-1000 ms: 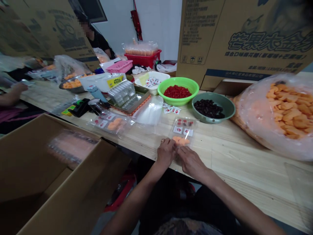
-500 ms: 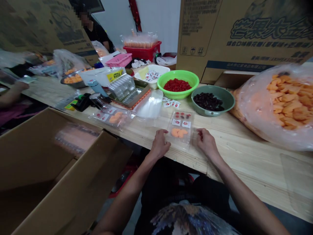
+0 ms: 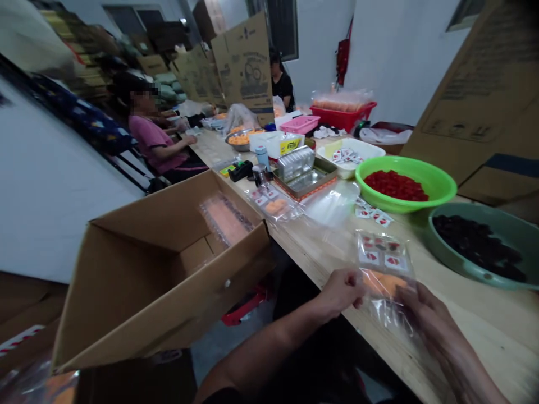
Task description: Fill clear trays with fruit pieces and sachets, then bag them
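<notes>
Toward four o'clock, clear plastic packet (image 3: 381, 276): likely light, floppy, slippery; best held by side edges.
Right hand (image 3: 438, 322): pinches its four-o'clock edge.
Left hand (image 3: 339, 293): at nine-o'clock edge; grip unclear.

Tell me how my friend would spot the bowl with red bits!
Start at the long wooden table. Look between the white tray and the dull green bowl of dark pieces. It's the bright lime-green bowl, the only one holding red bits.
</notes>
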`<move>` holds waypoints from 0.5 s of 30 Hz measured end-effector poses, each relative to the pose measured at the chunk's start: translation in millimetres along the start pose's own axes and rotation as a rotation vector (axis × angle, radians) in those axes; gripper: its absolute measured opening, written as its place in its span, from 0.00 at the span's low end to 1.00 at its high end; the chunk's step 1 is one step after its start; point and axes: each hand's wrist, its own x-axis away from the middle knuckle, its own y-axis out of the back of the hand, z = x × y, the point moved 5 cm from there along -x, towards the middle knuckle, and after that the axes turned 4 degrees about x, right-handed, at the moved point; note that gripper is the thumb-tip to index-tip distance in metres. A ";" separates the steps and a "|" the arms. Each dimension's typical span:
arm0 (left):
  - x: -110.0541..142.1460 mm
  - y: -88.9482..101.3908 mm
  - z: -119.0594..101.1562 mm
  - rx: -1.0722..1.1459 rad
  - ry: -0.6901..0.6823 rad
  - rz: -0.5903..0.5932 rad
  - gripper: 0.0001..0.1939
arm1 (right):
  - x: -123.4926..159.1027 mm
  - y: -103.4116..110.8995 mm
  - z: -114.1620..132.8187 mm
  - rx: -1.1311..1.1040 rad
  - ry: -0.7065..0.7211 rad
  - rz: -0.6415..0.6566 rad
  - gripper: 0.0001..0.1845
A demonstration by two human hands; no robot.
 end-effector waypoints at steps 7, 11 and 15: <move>15.4 78.5 -73.3 0.126 -0.409 -0.457 0.25 | -61.7 -90.8 150.6 -0.092 0.189 0.330 0.32; 8.7 140.7 -101.3 -0.079 -0.417 -0.834 0.27 | -115.2 -195.7 222.5 0.030 0.316 0.539 0.28; -5.6 183.2 -97.5 -0.106 -0.336 -1.005 0.32 | -135.2 -284.7 244.7 0.284 0.370 0.586 0.18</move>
